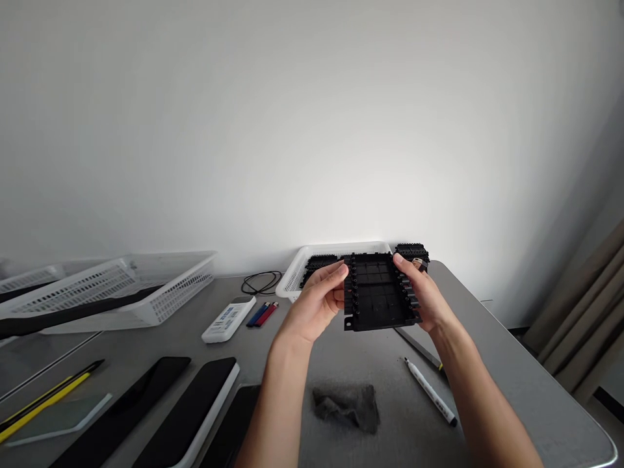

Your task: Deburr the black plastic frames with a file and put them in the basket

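Both my hands hold up a black ribbed plastic plate (377, 292) above the grey table (492, 364). My left hand (319, 299) grips its left edge, fingers closed round it. On the plate's right edge my right hand (422, 292) is closed the same way. Behind the plate stands a white basket (298, 273) with more black parts in it, and another black part (412, 252) lies beside the basket at the back.
A grey cloth (347, 404) lies in front of me, a white marker (431, 392) and a dark pen (419, 349) to its right. Left are a white remote (228, 318), two lighters (262, 314), a black cable loop (262, 282), dark flat slabs (188, 409), a large white basket (112, 286).
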{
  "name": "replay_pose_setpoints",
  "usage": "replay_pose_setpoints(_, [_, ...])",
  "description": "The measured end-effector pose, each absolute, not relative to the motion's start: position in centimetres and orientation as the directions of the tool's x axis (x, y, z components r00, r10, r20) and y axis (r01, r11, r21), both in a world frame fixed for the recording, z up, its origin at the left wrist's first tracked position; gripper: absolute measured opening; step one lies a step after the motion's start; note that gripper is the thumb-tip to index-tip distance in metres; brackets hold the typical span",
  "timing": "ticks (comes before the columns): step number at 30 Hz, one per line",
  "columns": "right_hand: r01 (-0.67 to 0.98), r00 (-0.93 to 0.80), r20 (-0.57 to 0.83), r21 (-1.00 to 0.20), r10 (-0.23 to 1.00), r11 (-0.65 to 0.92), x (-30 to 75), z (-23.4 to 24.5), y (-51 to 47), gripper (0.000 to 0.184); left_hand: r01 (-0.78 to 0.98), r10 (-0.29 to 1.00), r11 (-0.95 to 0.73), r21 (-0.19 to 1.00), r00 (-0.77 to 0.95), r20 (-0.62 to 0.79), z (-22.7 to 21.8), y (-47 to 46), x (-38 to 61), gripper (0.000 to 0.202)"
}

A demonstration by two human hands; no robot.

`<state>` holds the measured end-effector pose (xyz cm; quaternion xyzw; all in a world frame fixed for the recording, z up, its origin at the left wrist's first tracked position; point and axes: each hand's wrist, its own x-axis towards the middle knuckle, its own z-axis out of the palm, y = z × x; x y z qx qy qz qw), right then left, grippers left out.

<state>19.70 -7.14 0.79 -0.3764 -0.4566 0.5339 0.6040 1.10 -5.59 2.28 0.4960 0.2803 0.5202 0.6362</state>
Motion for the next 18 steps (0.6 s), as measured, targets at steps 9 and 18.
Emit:
replay_pose_setpoints(9, [-0.276,-0.028,0.163,-0.95,0.986,0.149,19.73,0.81,-7.12,0.048,-0.374,0.938,-0.06,0.925,0.297,0.181,2.29,-5.6,1.05,0.035])
replay_pose_setpoints(18, [-0.284,0.062,0.179,-0.94,0.982,0.189,19.63,0.91,-7.18,0.047,-0.297,0.921,-0.11,0.948,0.329,0.21,2.49,-5.86,1.22,0.039])
